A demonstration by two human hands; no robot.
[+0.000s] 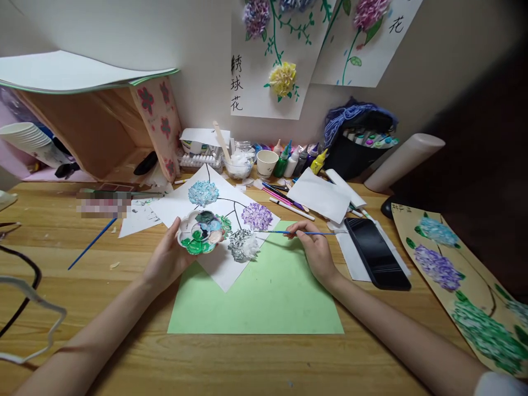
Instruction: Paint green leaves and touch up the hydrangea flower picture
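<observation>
My left hand (pixel 171 250) grips a round white paint palette (pixel 197 254) by its edge; its wells hold green, dark, light blue and pale paint. Pinched in the fingers of my right hand (pixel 315 250) is a thin blue paintbrush (pixel 284 232), its tip pointing left at a black-and-white flower (pixel 243 245). That flower is on a white sheet (pixel 223 275), along with a light blue flower (pixel 203 193), a purple flower (pixel 256 216) and dark stems. Part of the sheet is hidden behind the palette. Under it lies a green sheet (pixel 256 313).
A black phone (pixel 377 253) rests on white paper at right, near a tan painted flower sheet (pixel 478 297). Another blue brush (pixel 93 243) lies at left. Behind stand a paper cup (pixel 267 163), paint bottles (pixel 292 163), a black pen holder (pixel 358 148) and a cardboard box (pixel 94 126).
</observation>
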